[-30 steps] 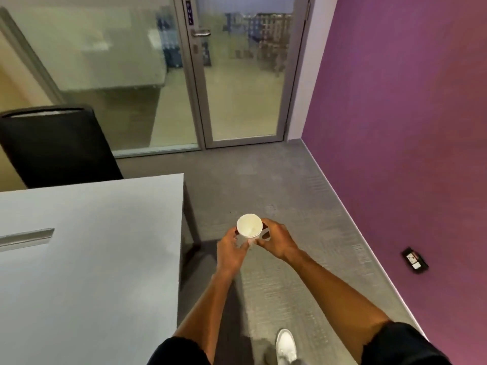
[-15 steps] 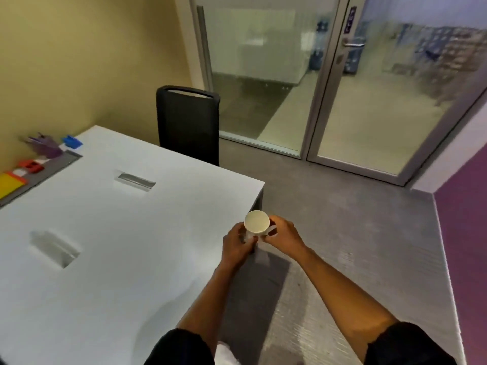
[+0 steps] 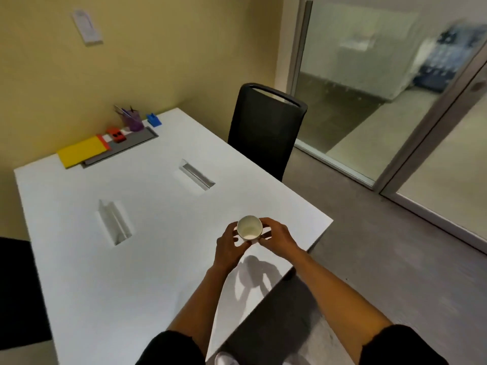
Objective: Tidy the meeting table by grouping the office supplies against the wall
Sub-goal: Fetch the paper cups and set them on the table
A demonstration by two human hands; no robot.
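A white mug (image 3: 249,228) is held above the near right part of the white meeting table (image 3: 147,259). My left hand (image 3: 229,245) grips its left side and my right hand (image 3: 276,237) grips its right side by the handle. Against the yellow wall at the table's far end lie a yellow pad (image 3: 81,152), a red item (image 3: 117,135), a purple pen cup (image 3: 133,121) with pens and a small blue box (image 3: 153,119), beside a grey strip (image 3: 123,148).
Two cable slots (image 3: 114,222) (image 3: 196,175) are cut into the tabletop. A black chair (image 3: 264,130) stands at the table's right side, another dark chair (image 3: 18,291) at the left edge. Glass partition and door (image 3: 395,101) lie to the right, over grey carpet.
The view has swung left from the purple wall and door to the table. Both hands, still holding the mug, have come from over the floor to over the table's near corner.
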